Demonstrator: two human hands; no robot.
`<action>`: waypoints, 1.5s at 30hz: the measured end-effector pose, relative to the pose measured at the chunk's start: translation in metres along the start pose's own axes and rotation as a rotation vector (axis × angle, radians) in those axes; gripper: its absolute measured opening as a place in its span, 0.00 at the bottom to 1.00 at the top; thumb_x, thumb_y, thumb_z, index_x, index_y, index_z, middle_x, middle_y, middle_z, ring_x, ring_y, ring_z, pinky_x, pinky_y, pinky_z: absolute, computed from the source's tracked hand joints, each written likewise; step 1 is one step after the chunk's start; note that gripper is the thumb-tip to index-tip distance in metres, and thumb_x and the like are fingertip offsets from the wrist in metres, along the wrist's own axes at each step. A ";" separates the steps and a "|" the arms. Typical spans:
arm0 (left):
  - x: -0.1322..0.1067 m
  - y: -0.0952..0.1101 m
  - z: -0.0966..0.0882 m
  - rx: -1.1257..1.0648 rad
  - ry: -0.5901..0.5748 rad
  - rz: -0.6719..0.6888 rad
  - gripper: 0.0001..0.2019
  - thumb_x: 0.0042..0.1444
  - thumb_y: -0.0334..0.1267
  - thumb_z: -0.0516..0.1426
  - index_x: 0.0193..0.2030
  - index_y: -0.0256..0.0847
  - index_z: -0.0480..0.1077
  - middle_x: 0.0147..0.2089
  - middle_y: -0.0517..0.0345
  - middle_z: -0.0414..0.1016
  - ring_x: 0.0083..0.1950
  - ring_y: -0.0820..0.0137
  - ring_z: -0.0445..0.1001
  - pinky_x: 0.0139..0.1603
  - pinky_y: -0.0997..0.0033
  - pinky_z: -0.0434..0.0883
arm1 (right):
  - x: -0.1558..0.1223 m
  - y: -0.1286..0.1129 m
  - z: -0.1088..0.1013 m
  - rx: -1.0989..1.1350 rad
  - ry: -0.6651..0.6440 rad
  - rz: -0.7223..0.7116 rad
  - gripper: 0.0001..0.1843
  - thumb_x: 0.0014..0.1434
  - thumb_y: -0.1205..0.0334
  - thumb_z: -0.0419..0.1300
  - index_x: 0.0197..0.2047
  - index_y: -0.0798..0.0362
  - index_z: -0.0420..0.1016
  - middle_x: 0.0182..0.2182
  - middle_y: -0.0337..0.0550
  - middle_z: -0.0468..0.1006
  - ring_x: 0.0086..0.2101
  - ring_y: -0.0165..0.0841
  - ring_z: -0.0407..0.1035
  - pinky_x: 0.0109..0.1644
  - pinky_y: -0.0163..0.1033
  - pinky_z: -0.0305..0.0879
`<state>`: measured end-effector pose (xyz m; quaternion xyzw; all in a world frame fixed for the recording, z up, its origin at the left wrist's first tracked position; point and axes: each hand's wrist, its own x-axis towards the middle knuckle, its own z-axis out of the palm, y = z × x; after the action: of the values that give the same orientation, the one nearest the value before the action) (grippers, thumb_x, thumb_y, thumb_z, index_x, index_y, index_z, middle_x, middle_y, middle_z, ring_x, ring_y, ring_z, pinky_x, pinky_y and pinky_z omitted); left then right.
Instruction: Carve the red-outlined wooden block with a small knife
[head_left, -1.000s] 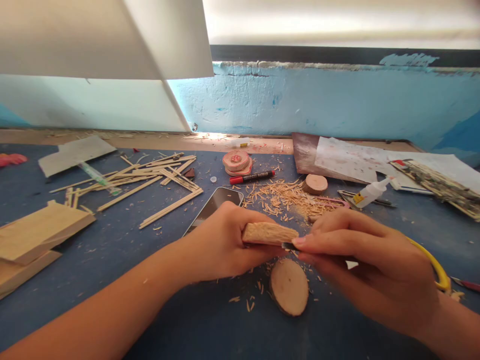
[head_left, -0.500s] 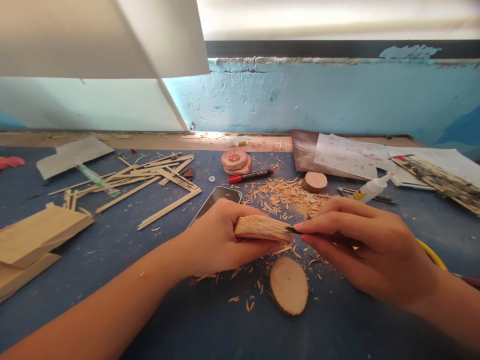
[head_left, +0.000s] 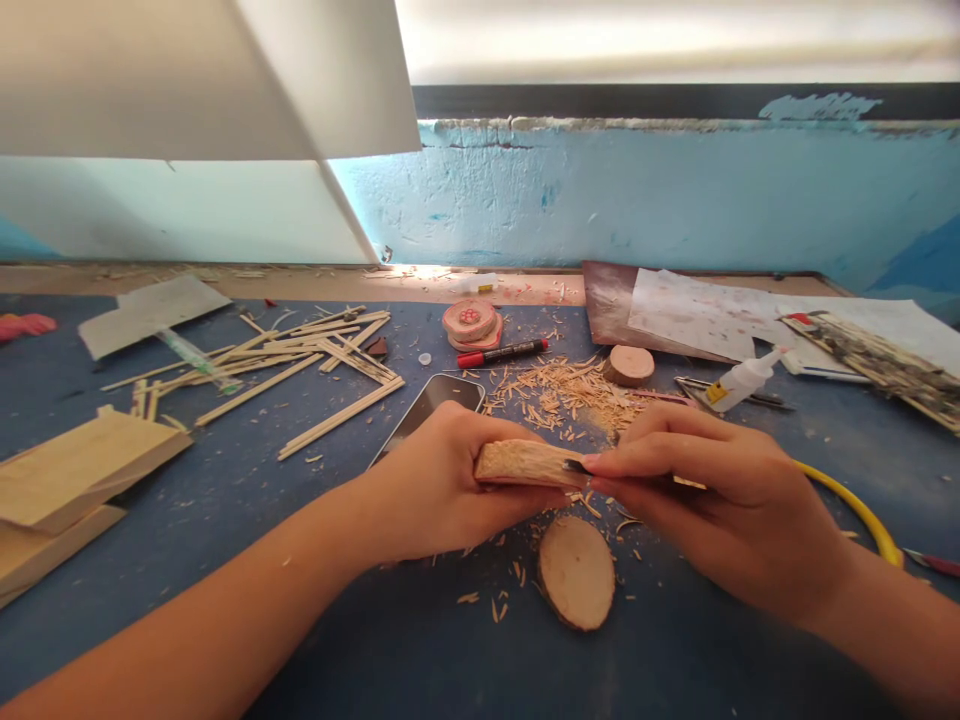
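Note:
My left hand [head_left: 431, 490] is closed around a pale wood slice [head_left: 525, 464], held edge-on above the table. My right hand [head_left: 720, 500] pinches a small carving blade [head_left: 576, 466] between thumb and fingers. Its dark tip touches the right end of the wood's edge; its handle is hidden in my hand. Below the hands lies an oval wood slice [head_left: 577, 573] with bark round its rim. Wood shavings [head_left: 570, 392] are heaped just beyond the hands and scattered beneath them.
A phone [head_left: 427, 405] lies behind my left hand. Beyond it are a red marker [head_left: 502, 353], a small round wood slice [head_left: 630, 365] and thin sticks [head_left: 330, 350]. A glue bottle [head_left: 745, 381] and yellow loop [head_left: 859, 507] are at right; wooden blocks [head_left: 82, 470] at left.
My right hand has shifted left and slightly down, the blade tip sliding a little along the wood's edge. The wood has moved slightly right in my left hand. More of the yellow loop shows.

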<state>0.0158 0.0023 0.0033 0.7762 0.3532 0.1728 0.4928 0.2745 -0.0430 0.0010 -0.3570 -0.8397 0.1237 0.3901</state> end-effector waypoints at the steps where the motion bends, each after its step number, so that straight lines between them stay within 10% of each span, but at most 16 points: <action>1: 0.000 0.000 0.000 0.005 0.003 0.006 0.12 0.64 0.44 0.67 0.46 0.37 0.86 0.30 0.61 0.77 0.30 0.75 0.67 0.29 0.77 0.65 | 0.000 0.000 0.001 0.001 0.007 -0.006 0.07 0.71 0.66 0.66 0.48 0.50 0.87 0.32 0.41 0.81 0.29 0.28 0.75 0.30 0.34 0.72; 28: -0.001 0.003 0.006 0.132 -0.006 0.164 0.09 0.63 0.36 0.65 0.47 0.39 0.86 0.29 0.65 0.78 0.28 0.79 0.69 0.29 0.81 0.64 | -0.003 -0.014 0.012 0.081 0.039 -0.071 0.09 0.71 0.70 0.66 0.52 0.51 0.85 0.35 0.41 0.82 0.34 0.28 0.80 0.39 0.31 0.80; 45: -0.002 -0.004 0.000 -0.072 -0.030 0.007 0.11 0.65 0.43 0.68 0.48 0.39 0.85 0.33 0.62 0.78 0.31 0.77 0.67 0.30 0.80 0.65 | 0.002 -0.001 -0.007 -0.090 -0.026 -0.029 0.07 0.71 0.66 0.66 0.49 0.51 0.85 0.34 0.42 0.81 0.30 0.26 0.74 0.28 0.29 0.68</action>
<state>0.0131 0.0023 -0.0001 0.7619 0.3366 0.1753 0.5249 0.2784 -0.0428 0.0071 -0.3605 -0.8546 0.0847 0.3641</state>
